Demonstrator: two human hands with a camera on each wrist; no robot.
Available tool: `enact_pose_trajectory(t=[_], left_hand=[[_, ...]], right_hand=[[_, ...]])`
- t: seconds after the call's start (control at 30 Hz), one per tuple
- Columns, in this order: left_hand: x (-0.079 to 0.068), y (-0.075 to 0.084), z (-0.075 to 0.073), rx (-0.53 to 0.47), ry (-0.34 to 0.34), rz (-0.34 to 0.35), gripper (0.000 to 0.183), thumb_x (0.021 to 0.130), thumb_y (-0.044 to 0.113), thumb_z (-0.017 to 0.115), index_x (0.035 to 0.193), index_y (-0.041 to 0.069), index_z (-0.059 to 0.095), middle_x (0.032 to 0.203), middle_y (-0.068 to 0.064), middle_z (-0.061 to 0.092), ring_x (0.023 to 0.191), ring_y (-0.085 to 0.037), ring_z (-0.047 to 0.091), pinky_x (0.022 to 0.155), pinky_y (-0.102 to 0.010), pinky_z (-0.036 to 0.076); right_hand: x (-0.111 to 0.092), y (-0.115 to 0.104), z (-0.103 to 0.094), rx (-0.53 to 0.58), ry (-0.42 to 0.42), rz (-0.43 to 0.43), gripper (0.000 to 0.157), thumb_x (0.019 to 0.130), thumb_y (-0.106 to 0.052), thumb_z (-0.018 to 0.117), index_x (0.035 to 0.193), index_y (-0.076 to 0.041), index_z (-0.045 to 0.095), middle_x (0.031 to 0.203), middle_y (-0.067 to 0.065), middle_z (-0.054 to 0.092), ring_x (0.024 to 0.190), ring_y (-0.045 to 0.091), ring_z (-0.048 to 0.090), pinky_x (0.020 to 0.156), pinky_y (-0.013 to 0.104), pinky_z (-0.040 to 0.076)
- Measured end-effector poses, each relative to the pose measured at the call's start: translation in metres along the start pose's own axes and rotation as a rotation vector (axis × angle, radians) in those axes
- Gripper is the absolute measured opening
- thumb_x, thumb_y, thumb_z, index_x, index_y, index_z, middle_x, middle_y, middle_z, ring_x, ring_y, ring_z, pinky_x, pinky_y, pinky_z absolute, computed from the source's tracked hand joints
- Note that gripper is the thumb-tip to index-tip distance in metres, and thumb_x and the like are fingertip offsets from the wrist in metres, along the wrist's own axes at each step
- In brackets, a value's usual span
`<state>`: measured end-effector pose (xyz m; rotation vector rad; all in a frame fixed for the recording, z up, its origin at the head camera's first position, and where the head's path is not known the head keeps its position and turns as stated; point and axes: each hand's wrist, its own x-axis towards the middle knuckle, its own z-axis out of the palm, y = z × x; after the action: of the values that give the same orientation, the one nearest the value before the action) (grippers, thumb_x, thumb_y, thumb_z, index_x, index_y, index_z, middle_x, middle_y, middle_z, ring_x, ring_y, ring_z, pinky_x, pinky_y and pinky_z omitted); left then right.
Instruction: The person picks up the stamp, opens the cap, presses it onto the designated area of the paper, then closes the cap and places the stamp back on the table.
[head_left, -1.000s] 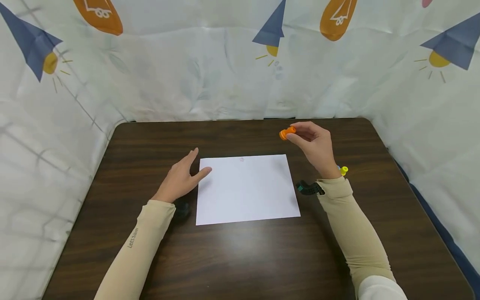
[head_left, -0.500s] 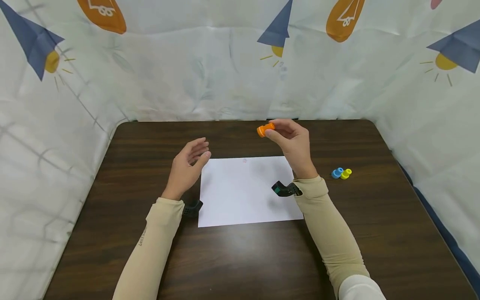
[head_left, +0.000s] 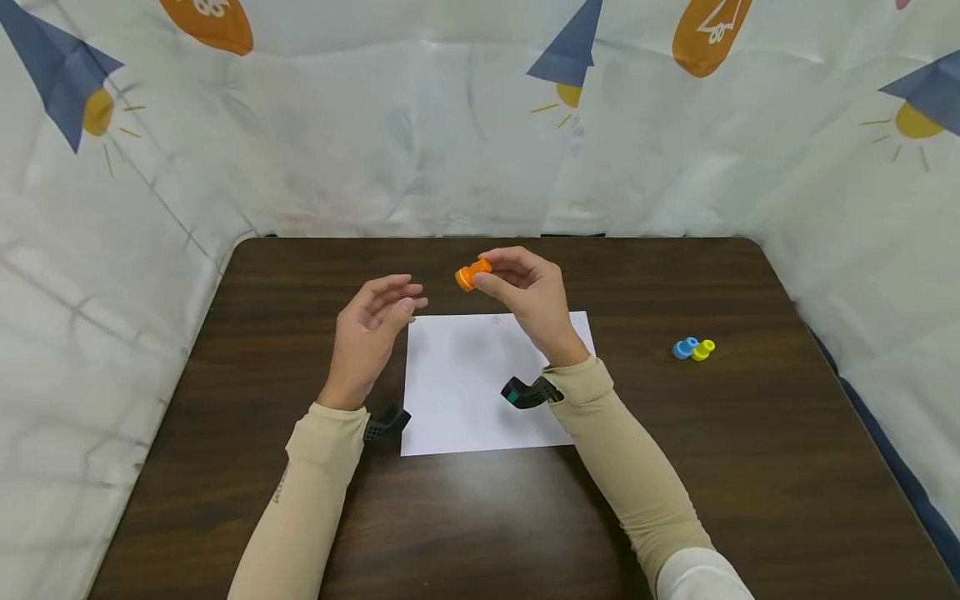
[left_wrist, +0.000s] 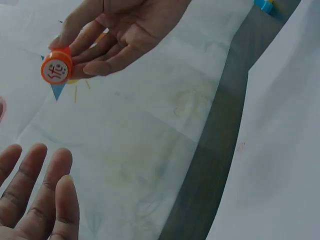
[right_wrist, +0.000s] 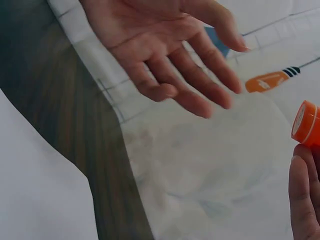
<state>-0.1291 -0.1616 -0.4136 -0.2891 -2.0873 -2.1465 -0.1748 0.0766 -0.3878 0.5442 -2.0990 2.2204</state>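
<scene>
My right hand point(head_left: 531, 304) pinches a small orange toy stamp point(head_left: 471, 275) between thumb and fingers, above the far edge of a white sheet of paper point(head_left: 472, 392). In the left wrist view, the round end of the stamp point(left_wrist: 55, 71) faces the camera, with a red design on white. Left of it, my left hand point(head_left: 367, 342) is raised with relaxed fingers and nothing in it; a gap separates it from the stamp. A tiny reddish mark point(head_left: 496, 321) shows near the paper's far edge.
A blue stamp point(head_left: 684, 348) and a yellow stamp point(head_left: 702, 350) stand side by side on the dark wooden table point(head_left: 750, 467), right of the paper. A printed white curtain point(head_left: 337, 150) surrounds the table's back and sides. Each wrist wears a black strap point(head_left: 528, 392).
My right hand has carried the orange stamp leftwards, from beyond the paper's right corner towards my left hand. My left hand has turned and its fingers have relaxed inward.
</scene>
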Motion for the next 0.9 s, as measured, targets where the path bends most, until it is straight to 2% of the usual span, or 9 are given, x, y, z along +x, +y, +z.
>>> enact_pose_trajectory(t=[0.2,0.4,0.5,0.63,0.83,0.9], left_hand=[[-0.002,0.006,0.003,-0.029,0.010,0.029,0.039,0.097,0.003,0.069,0.135,0.001,0.059,0.125,-0.006,0.067,0.109,-0.009,0.073,0.098,-0.021,0.059],[-0.003,0.004,0.006,0.026,0.011,0.013,0.046,0.092,0.001,0.074,0.135,0.000,0.058,0.133,-0.018,0.062,0.107,-0.006,0.072,0.094,-0.019,0.060],[-0.003,0.001,0.010,0.047,0.014,0.029,0.049,0.090,-0.001,0.077,0.135,-0.001,0.058,0.131,-0.014,0.064,0.106,-0.006,0.072,0.092,-0.018,0.060],[-0.001,-0.001,0.011,0.044,0.038,0.047,0.049,0.088,-0.005,0.077,0.133,-0.002,0.059,0.127,-0.001,0.066,0.106,-0.008,0.072,0.090,-0.017,0.060],[-0.002,-0.002,0.013,0.038,0.045,0.049,0.048,0.086,-0.007,0.077,0.131,-0.003,0.060,0.127,-0.010,0.066,0.104,-0.008,0.071,0.088,-0.018,0.060],[-0.002,-0.003,0.014,0.048,0.052,0.046,0.047,0.086,-0.006,0.078,0.129,-0.003,0.061,0.125,-0.009,0.066,0.103,-0.008,0.071,0.089,-0.018,0.060]], right_hand=[[0.001,0.003,0.018,0.023,-0.030,0.032,0.034,0.092,-0.008,0.078,0.122,0.004,0.067,0.109,0.005,0.073,0.096,0.016,0.075,0.091,0.031,0.064],[-0.002,0.010,0.031,0.065,-0.036,0.087,0.035,0.092,-0.008,0.077,0.123,0.004,0.067,0.109,0.002,0.072,0.098,0.015,0.075,0.094,0.032,0.064],[-0.004,0.014,0.032,0.079,-0.050,0.097,0.034,0.092,-0.009,0.078,0.123,0.003,0.067,0.107,0.002,0.073,0.097,0.015,0.075,0.092,0.032,0.064],[-0.005,0.017,0.033,0.092,-0.064,0.092,0.035,0.092,-0.009,0.077,0.123,0.005,0.067,0.106,0.003,0.073,0.094,0.015,0.075,0.091,0.032,0.064],[-0.006,0.021,0.035,0.070,-0.081,0.099,0.034,0.093,-0.009,0.077,0.122,0.005,0.067,0.108,0.005,0.073,0.095,0.014,0.074,0.092,0.032,0.064],[-0.006,0.023,0.036,0.056,-0.081,0.094,0.033,0.093,-0.010,0.077,0.122,0.004,0.068,0.109,0.007,0.073,0.095,0.014,0.074,0.092,0.031,0.064]])
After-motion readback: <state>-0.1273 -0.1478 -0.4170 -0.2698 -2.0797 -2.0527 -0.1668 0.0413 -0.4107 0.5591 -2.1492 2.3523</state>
